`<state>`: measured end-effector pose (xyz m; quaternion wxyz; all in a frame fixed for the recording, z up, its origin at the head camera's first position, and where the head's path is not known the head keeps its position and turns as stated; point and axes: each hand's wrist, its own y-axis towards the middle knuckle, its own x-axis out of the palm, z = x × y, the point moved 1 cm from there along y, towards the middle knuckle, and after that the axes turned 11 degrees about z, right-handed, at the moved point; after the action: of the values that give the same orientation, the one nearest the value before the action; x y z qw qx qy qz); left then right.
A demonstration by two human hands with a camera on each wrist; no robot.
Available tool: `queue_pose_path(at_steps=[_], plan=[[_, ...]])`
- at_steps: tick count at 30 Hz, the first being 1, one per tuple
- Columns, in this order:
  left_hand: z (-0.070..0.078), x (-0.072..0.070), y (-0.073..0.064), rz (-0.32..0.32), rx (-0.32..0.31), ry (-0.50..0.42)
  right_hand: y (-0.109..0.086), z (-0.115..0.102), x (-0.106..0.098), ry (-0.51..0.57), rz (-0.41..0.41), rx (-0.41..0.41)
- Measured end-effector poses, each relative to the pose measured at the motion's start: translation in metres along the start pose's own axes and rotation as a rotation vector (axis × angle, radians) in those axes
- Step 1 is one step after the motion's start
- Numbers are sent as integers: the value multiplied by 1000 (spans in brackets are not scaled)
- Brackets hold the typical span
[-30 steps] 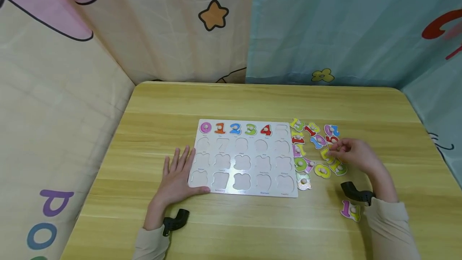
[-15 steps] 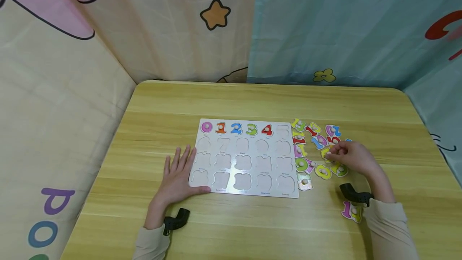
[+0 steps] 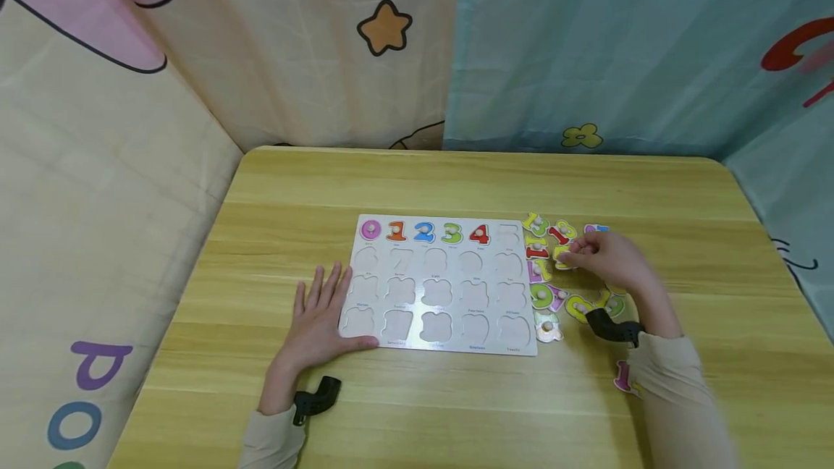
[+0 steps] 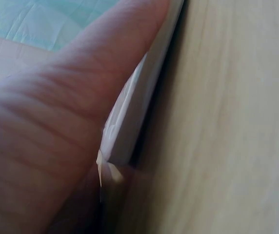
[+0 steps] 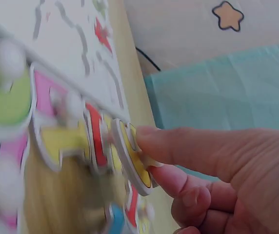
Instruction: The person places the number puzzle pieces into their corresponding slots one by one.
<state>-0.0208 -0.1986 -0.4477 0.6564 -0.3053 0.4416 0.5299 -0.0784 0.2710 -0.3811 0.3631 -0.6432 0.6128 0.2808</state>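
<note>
The left hand (image 3: pixel 319 317) lay spread, its fingers straight and gripping nothing, with the thumb over the lower left corner of the number puzzle board (image 3: pixel 420 259). Along the top row, zero (image 3: pixel 371 229), one (image 3: pixel 396 231), two (image 3: pixel 424 231), three (image 3: pixel 452 232) and four (image 3: pixel 479 234) sat in their recesses; the sixth recess (image 3: pixel 508 233) was bare, as was every one in the three rows below (sixteen by my count, so I judged it less than a quarter filled). Just past the board's right edge, loose number pieces (image 3: pixel 538 271) crowded together, some partly covered from where I stood. Among them the right hand (image 3: pixel 609 259) pinched a yellow number piece (image 5: pixel 138 168) between thumb and fingers, tilted and seemingly lifted, though I couldn't read its digit. Farther right, a purple-numbered piece (image 3: pixel 622 375) lay apart, half hidden by the sleeve (image 3: pixel 666 364)
</note>
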Motion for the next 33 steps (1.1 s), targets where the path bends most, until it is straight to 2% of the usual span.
queue_pose_path(at_steps=[3,13,20,33], plan=[[0,0,0,1,0,-1,16,-16,12,-18,33,-14],[1,0,0,0,-4,-2,49,-49,44,28,33,-3],[2,-1,0,-2,-8,-4,55,-59,52,29,20,29],[1,-1,0,-2,-7,1,55,-61,51,-19,-8,87]])
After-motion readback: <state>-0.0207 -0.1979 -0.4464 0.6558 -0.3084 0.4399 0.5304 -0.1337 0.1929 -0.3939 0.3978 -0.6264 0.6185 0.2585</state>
